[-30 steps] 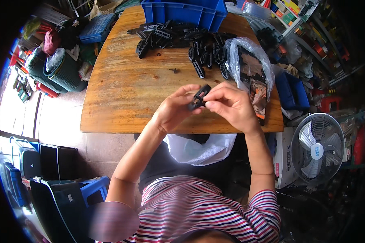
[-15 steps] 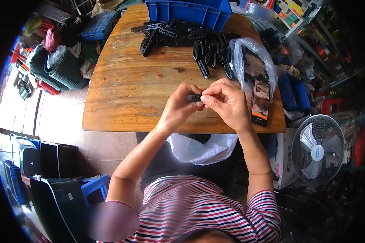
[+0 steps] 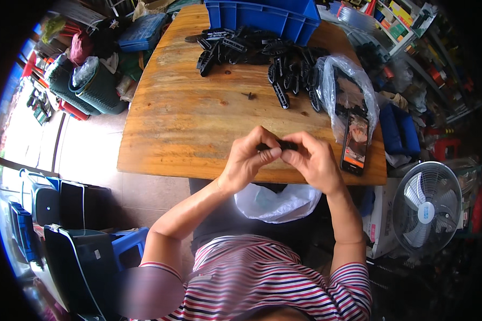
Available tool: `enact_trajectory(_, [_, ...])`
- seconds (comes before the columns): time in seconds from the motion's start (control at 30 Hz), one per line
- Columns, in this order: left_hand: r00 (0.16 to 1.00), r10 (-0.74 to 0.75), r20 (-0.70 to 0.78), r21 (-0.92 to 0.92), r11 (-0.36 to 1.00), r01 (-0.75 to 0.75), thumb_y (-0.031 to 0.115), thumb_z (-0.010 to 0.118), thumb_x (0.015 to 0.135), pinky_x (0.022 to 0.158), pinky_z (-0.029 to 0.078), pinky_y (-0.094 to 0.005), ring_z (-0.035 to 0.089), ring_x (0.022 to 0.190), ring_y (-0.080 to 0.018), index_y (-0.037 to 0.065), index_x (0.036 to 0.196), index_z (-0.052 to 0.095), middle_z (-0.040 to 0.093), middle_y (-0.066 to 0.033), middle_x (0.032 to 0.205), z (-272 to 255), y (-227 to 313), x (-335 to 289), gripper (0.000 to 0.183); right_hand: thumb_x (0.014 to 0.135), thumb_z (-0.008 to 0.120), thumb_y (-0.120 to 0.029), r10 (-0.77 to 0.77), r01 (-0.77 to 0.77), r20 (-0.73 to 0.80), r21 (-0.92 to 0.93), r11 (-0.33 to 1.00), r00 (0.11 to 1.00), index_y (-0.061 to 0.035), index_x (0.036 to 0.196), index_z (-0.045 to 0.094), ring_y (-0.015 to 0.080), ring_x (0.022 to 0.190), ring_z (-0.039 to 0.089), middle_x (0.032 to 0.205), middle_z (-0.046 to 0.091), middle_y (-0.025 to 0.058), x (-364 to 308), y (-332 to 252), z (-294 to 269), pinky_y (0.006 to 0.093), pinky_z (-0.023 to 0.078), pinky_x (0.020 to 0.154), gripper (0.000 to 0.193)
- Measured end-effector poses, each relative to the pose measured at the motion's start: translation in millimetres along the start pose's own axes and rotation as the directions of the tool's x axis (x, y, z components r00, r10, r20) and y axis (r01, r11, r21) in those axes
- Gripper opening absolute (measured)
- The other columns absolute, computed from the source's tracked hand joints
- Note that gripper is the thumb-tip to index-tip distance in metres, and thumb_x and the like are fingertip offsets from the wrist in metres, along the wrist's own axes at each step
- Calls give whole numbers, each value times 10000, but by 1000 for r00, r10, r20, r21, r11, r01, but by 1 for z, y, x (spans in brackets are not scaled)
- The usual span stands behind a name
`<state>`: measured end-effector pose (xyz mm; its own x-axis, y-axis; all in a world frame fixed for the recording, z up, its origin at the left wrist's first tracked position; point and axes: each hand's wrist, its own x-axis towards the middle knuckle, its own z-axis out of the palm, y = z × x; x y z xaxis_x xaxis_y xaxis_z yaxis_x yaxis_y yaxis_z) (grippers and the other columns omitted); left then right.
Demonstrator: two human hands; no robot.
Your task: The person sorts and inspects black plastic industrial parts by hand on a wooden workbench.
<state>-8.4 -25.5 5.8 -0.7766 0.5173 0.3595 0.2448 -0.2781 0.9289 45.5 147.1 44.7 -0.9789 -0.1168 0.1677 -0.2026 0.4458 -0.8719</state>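
Black part is pinched between closed thumb and fingers of left hand and right hand, above table's near edge; probably best kept level, thumbs pressed evenly. Counted: one blue crate, far edge; one phone, near-right corner; one clear bag, right edge; piled parts uncountable.

Plastic-looking black piece, wooden table (grained, faintly glossy).
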Motion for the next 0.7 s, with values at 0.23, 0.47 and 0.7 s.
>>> enact_trajectory(0.23, [829,-87,553,335,934,-126,154,651,804,891,421,-370,509,1060,-317,56,1311,388,522,-162,1112,-19,16,39,580,724,756,-166,-126,43,-278,-286,957,952,-6,879,559,184,559,589,728,610,101,-80,25,24,291,479,532,297])
enact_trajectory(0.47, [958,221,181,980,45,-196,155,589,773,817,406,-406,459,931,-319,95,925,602,507,-149,983,-155,-65,141,164,705,718,-114,-121,50,-118,-482,875,986,-43,889,563,261,813,596,870,603,104,-100,54,34,348,492,683,251])
enact_trajectory(0.7, [977,211,24,995,92,-44,117,559,761,758,418,-440,499,837,-363,59,836,557,538,-170,823,-168,-62,129,95,811,607,-65,-14,-23,-312,-113,993,950,-21,888,588,105,773,585,818,618,68,-6,35,-76,269,476,706,91])
